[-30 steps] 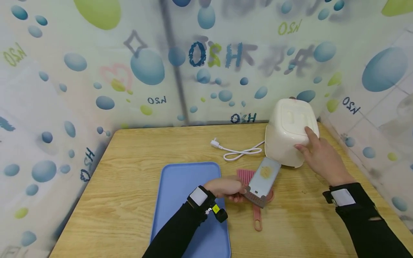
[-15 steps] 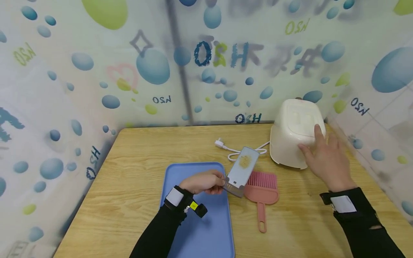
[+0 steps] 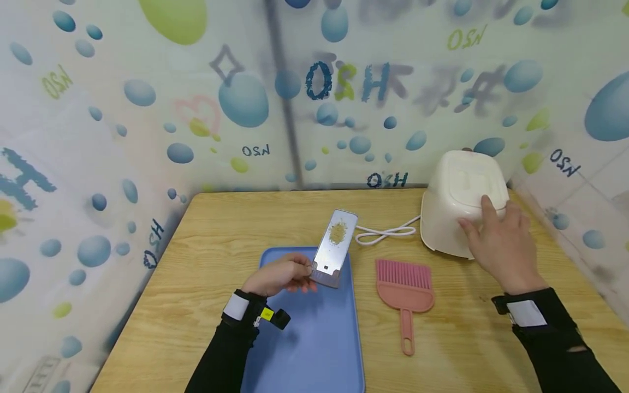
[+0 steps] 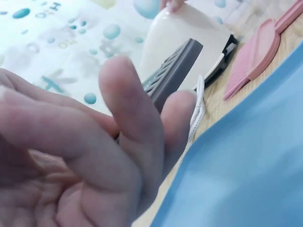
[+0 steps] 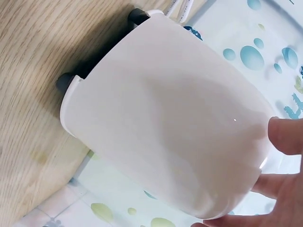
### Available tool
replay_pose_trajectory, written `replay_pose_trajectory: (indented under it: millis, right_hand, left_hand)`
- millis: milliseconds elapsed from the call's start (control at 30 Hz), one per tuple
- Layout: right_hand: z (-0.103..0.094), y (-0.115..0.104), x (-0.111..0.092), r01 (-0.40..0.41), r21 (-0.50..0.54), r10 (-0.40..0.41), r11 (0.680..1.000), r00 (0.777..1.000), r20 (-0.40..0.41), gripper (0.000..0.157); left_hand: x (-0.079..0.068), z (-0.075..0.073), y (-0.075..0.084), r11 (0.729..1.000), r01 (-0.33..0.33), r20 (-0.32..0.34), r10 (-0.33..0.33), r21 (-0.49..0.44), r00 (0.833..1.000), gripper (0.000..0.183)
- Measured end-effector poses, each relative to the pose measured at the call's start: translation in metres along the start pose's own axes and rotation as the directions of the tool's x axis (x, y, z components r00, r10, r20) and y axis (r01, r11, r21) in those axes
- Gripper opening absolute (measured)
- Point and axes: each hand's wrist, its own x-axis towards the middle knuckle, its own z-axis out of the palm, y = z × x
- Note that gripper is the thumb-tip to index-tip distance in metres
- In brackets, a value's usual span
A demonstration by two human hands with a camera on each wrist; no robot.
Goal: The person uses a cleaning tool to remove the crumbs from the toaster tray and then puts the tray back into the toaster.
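Note:
My left hand (image 3: 280, 274) pinches a toaster crumb tray (image 3: 324, 252) by its grey end, above the far part of a blue serving tray (image 3: 314, 349). The crumb tray is a shiny metal plate with a patch of yellowish crumbs (image 3: 338, 232) on it. In the left wrist view its grey ribbed end (image 4: 177, 71) shows beyond my fingers. At the back right stands a cream toaster (image 3: 449, 229) with its lid on. My right hand (image 3: 508, 248) rests on it, fingers relaxed at the top edge and thumb at the side.
Between the blue tray and the toaster lies a pink dustpan brush (image 3: 405, 289), bristles toward the back. A white power cord (image 3: 385, 233) lies looped left of the toaster. A patterned curtain (image 3: 196, 125) stands behind the wooden table (image 3: 226, 229).
My left hand has carried the crumb tray left, away from the toaster and brush, to over the blue tray. My right hand has stayed at the toaster's top edge.

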Motion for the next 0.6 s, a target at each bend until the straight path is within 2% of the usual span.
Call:
replay_pose_trajectory:
  millis: [167,367,600]
  right_hand:
    - [0.001,0.000,-0.001,-0.008,0.003,0.008,1.000,1.000,0.004,0.071]
    - [0.002,0.000,0.000,-0.009,0.007,0.009,1.000,1.000,-0.006,0.071]
    - [0.004,0.000,0.000,-0.008,0.015,0.008,1.000,1.000,-0.003,0.072]
  left_hand:
    - [-0.009,-0.009,-0.008,0.997,-0.009,-0.047,0.006,-0.079,0.999,0.016]
    - [-0.019,-0.021,-0.014,0.994,-0.043,-0.124,0.031,-0.098,0.992,0.018]
    - [-0.032,-0.033,-0.021,0.994,-0.026,-0.213,0.002,-0.108,0.977,0.022]
